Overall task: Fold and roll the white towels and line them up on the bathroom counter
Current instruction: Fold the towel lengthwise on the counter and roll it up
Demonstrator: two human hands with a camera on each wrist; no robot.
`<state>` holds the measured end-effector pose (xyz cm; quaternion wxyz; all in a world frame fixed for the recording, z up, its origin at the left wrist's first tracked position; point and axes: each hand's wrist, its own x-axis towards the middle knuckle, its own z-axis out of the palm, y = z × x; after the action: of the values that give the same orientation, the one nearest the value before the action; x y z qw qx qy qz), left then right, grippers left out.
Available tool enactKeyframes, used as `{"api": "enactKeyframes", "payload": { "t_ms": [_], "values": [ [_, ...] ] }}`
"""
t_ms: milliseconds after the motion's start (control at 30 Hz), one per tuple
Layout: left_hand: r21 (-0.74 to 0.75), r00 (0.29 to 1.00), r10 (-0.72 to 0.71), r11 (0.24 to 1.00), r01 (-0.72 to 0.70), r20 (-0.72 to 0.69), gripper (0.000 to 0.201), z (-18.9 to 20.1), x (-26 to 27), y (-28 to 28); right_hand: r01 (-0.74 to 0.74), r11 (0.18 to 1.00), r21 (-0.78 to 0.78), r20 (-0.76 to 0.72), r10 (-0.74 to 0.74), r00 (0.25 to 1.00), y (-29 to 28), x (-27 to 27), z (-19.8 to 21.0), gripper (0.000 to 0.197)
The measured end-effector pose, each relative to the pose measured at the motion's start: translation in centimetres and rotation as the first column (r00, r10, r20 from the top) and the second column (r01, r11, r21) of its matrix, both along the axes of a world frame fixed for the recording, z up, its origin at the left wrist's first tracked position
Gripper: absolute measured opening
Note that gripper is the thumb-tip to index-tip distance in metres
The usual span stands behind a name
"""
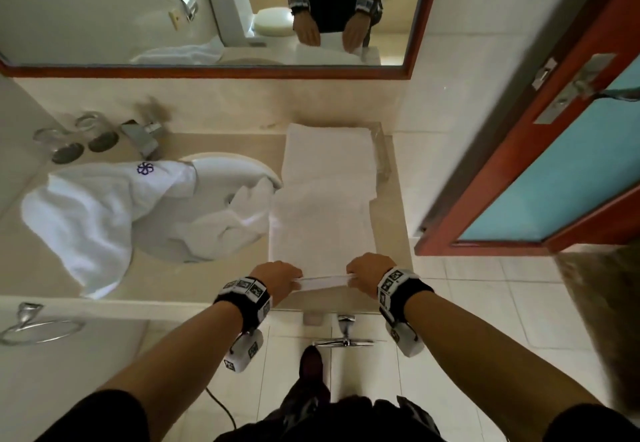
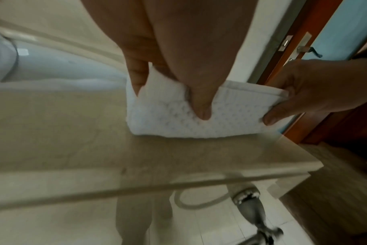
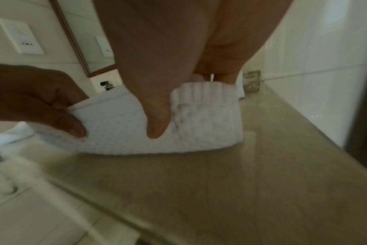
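Towel first: a long white waffle-weave towel (image 1: 322,199), folded into a narrow strip, lies on the beige stone bathroom counter (image 1: 221,150) to the right of the basin, running from the back wall toward the front edge. Its near end is turned over into a short, low roll (image 2: 191,119) that sits on the counter close to the front edge. The left hand (image 1: 277,277) pinches the left end of that roll, thumb on the near face and fingers (image 2: 136,73) behind it. The right hand (image 1: 369,273) grips the right end the same way, thumb (image 3: 157,119) pressed on the near face where a ribbed hem (image 3: 203,92) curls over the top.

Left of the strip, a loose white terry towel with a purple flower emblem (image 1: 104,213) is draped across the round white basin (image 1: 225,167) and spills onto the counter. Behind it stand two clear drinking glasses (image 1: 79,136) beside a chrome tap (image 1: 142,136). A wood-framed mirror (image 1: 207,11) hangs above the counter, and a red-brown door with a turquoise panel (image 1: 554,178) stands at the right.
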<state>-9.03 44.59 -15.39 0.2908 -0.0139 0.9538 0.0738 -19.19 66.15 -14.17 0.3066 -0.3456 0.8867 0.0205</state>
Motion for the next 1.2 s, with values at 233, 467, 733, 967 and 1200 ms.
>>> {"api": "enactKeyframes", "payload": {
  "t_ms": [233, 467, 733, 967, 1200],
  "values": [
    [0.03, 0.991, -0.009, 0.999, 0.013, -0.134, 0.035, -1.8, 3.0, 0.8, 0.046, 0.998, -0.047, 0.036, -0.045, 0.998, 1.2, 1.2, -2.7, 0.037],
    [0.285, 0.953, 0.244, 0.94, -0.186, -0.181, 0.027, -0.3, 2.3, -0.3, 0.163, 0.966, -0.2, 0.127, -0.139, 0.982, 1.7, -0.2, -2.3, 0.031],
    [0.19, 0.962, 0.03, 0.981, 0.024, -0.272, 0.03, -1.4, 4.5, -2.5, 0.278, 0.939, -0.203, 0.208, -0.236, 0.949, 1.2, -1.1, -2.5, 0.02],
    [0.368, 0.934, 0.297, 0.906, -0.209, -0.199, 0.027, -1.6, 4.4, -2.7, 0.223, 0.937, -0.269, 0.168, -0.182, 0.969, 2.0, -0.8, -2.6, 0.025],
    [0.622, 0.796, 0.605, 0.622, -0.476, 0.005, 0.011, 0.4, 3.0, -3.5, 0.214, 0.908, -0.359, 0.138, -0.175, 0.975, 3.6, -0.6, -1.8, 0.026]
  ]
}}
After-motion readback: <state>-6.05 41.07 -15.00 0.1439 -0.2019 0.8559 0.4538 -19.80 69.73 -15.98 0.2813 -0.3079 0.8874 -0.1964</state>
